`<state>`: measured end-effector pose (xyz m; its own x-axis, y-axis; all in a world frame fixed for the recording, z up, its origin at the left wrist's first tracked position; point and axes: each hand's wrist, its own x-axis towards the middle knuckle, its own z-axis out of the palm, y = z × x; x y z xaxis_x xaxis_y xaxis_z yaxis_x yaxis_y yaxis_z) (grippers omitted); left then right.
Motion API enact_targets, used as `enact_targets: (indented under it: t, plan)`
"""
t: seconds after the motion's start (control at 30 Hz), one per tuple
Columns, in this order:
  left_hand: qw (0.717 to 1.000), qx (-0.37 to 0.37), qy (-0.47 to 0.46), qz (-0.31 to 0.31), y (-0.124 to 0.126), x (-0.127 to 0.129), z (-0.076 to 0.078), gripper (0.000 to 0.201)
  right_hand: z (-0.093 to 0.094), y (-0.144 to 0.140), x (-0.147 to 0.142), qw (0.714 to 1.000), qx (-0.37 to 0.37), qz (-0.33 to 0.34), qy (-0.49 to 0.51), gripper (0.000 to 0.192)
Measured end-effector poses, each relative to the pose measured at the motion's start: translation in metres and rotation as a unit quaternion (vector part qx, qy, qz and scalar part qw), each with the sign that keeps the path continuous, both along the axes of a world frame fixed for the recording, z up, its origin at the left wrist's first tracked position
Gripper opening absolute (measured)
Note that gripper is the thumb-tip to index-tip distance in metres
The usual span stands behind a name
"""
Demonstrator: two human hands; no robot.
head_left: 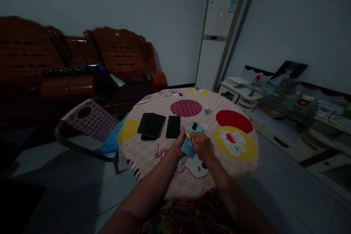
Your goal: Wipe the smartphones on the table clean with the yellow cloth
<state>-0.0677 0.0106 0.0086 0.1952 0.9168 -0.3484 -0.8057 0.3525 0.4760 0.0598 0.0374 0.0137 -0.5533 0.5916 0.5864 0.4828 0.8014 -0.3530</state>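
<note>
My left hand [178, 142] grips a light-blue phone [195, 128], back side up, over the near part of a round table [164, 153] with a patterned cloth. My right hand [202, 145] presses a small yellow piece [188, 135] against the phone's back. Dark phones lie flat on the table just beyond: two stacked ones [151, 126] at the left and a single black one [173, 126] beside them. A small white bottle [207, 108] stands further back on the table.
A pink-seated chair [90, 119] stands left of the table, with a wooden sofa [82, 62] behind it. A tall white air-conditioner unit [219, 33] stands in the corner. A low cabinet [287, 98] cluttered with items runs along the right wall.
</note>
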Motion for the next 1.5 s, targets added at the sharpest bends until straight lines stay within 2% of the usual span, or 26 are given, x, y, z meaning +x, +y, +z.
enact_targets:
  t: [0.2, 0.43, 0.57, 0.63, 0.8, 0.87, 1.0, 1.17, 1.27, 1.43, 1.5]
  plan:
    - [1.000, 0.006, 0.010, 0.011, -0.002, -0.001, 0.004, 0.073, -0.004, -0.015, 0.004, 0.996, 0.035, 0.057, -0.055, 0.021]
    - [1.000, -0.003, -0.009, 0.003, -0.001, -0.002, 0.004, 0.070, -0.002, -0.008, 0.001, 1.000, 0.010, -0.012, -0.017, 0.025]
    - [0.999, 0.026, -0.025, 0.008, 0.001, -0.002, -0.001, 0.069, -0.007, -0.017, 0.003, 0.998, 0.024, 0.047, -0.038, 0.023]
    - [0.999, 0.036, -0.036, 0.002, 0.003, -0.003, -0.004, 0.069, -0.009, -0.020, 0.004, 0.997, 0.030, 0.056, -0.040, 0.023]
    - [0.999, 0.028, -0.034, 0.014, 0.005, -0.005, -0.010, 0.060, -0.008, -0.005, 0.004, 0.999, 0.003, -0.049, -0.011, 0.024]
    - [0.999, 0.030, -0.035, 0.015, 0.004, -0.006, -0.010, 0.057, -0.006, 0.001, 0.004, 0.997, -0.001, -0.072, -0.003, 0.024]
    - [0.997, 0.050, -0.053, 0.000, 0.004, -0.006, -0.011, 0.058, -0.008, -0.007, 0.006, 1.000, 0.002, -0.024, -0.002, 0.025]
    - [0.994, 0.070, -0.075, -0.024, 0.003, -0.005, -0.009, 0.069, -0.015, -0.025, 0.010, 0.998, 0.029, 0.043, -0.018, 0.023]
    - [0.995, 0.064, -0.073, -0.023, 0.003, -0.005, -0.009, 0.066, -0.015, -0.020, 0.010, 1.000, 0.020, 0.022, -0.007, 0.024]
    - [0.997, 0.018, -0.065, -0.026, 0.004, -0.008, -0.009, 0.057, -0.009, -0.001, 0.007, 0.997, -0.009, -0.073, 0.006, 0.026]
    - [0.998, -0.003, -0.052, -0.025, 0.005, -0.008, -0.009, 0.055, -0.008, 0.002, 0.007, 0.996, -0.017, -0.088, 0.004, 0.027]
